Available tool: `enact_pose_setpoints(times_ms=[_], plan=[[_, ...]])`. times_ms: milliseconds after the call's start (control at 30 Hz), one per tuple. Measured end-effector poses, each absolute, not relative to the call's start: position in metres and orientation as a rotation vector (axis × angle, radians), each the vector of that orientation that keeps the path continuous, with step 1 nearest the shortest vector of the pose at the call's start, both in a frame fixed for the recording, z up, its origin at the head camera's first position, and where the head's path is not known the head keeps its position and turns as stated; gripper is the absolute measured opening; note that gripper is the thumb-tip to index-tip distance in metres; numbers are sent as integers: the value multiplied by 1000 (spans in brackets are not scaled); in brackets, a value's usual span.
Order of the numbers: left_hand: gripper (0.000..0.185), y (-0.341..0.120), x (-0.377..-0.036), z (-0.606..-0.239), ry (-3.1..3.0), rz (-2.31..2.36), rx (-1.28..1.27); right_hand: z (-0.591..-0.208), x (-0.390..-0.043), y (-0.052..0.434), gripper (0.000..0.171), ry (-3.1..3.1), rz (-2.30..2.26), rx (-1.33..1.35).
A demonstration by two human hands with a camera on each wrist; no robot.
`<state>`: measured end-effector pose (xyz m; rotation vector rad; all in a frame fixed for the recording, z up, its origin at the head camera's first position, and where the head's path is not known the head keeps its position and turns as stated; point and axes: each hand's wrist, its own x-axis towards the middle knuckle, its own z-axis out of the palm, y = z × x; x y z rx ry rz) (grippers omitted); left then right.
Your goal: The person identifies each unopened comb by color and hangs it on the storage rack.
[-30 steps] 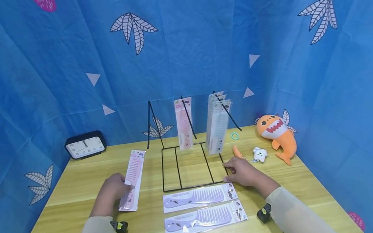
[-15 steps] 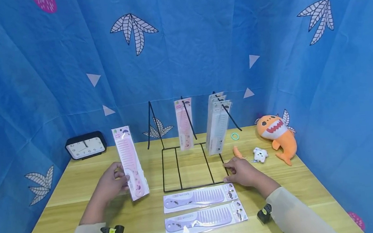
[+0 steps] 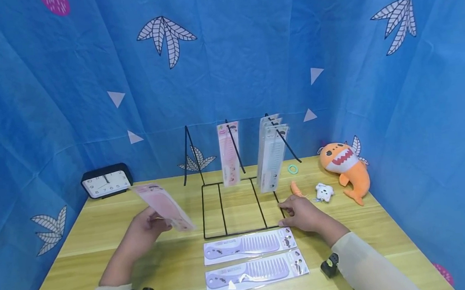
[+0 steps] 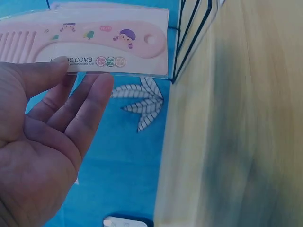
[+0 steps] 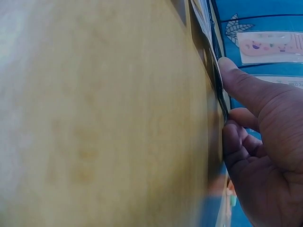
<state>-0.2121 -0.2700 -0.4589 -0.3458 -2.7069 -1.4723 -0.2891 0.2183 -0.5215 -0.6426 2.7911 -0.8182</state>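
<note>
Left hand [image 3: 143, 231] lower left of centre in head view, pinching packaged pink comb [image 3: 163, 207] between thumb and fingers, pack lifted off table and tilted. Right hand [image 3: 303, 214] right of centre, fingers curled, thumb and fingertips gripping front right corner of black wire rack [image 3: 237, 208]. Two packaged purple combs [image 3: 249, 257] flat on wooden table [image 3: 80, 248] just below rack. More comb packs [image 3: 272, 158] hanging on rack's pegs. Clock [image 3: 106, 181] far left; orange shark plush [image 3: 346, 165] far right.
</note>
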Motion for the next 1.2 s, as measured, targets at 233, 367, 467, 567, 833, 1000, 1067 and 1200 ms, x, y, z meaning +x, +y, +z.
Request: enact_pose_setpoints(times_ms=[233,367,467,567,833,1000,1067,1200], plan=[[41,-249,-200,-452,-2646,-1528,-488,-523,-289,219,67,2768,-849,-639],[42,-233,-197,-450,-2671,-1516,-523,-523,-291,219,68,2797,-810,-659],[41,-221,-196,-451,-2700,-1464,-545,-522,-291,220,68,2795,-809,-657],[36,-209,-195,-453,-2722,-1420,-562,-522,-291,220,67,2784,-817,-653],[20,-175,-194,-452,-2795,-1279,-478,-521,-292,220,67,2782,-813,-653],[20,-155,-196,-450,-2774,-1248,-541,-520,-290,220,67,2793,-813,-656],[19,-148,-196,-450,-2776,-1243,-569,-520,-290,219,67,2788,-818,-649],[19,-137,-198,-451,-2780,-1239,-608,-520,-289,218,66,2780,-829,-640]])
